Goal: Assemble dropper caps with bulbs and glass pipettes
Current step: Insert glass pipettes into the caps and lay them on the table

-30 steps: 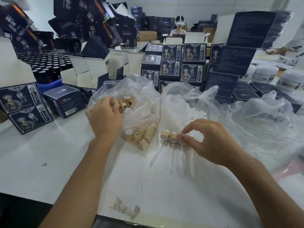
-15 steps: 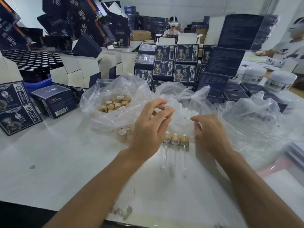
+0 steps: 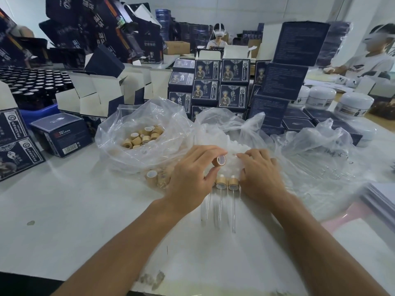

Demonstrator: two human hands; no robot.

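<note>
A tan cap [image 3: 221,160] is pinched between the thumb and fingers of the left hand [image 3: 192,178], held above the desk [image 3: 64,210] with its open end turned toward the right hand [image 3: 259,178], probably so a bulb can be pushed in. The right hand reaches fingers-first into the heap of white bulbs [image 3: 237,150] in the middle bag [image 3: 226,127]; its fingertips are buried there, so I cannot tell whether they are closed on one.

Just below the hands, finished droppers [image 3: 227,184] lie side by side, caps toward the bags and glass pipettes [image 3: 234,210] pointing at the person, likely kept in a row to be counted and picked up easily. More caps [image 3: 145,135] fill the left bag [image 3: 139,133], with a few [image 3: 152,175] at its near edge. The right bag [image 3: 320,159] seems to hold loose pipettes, though they are faint through the plastic. The three bags sit in an arc within reach, one per part.

Dark boxes [image 3: 220,82] and white jars [image 3: 352,104] crowd the far desk.
</note>
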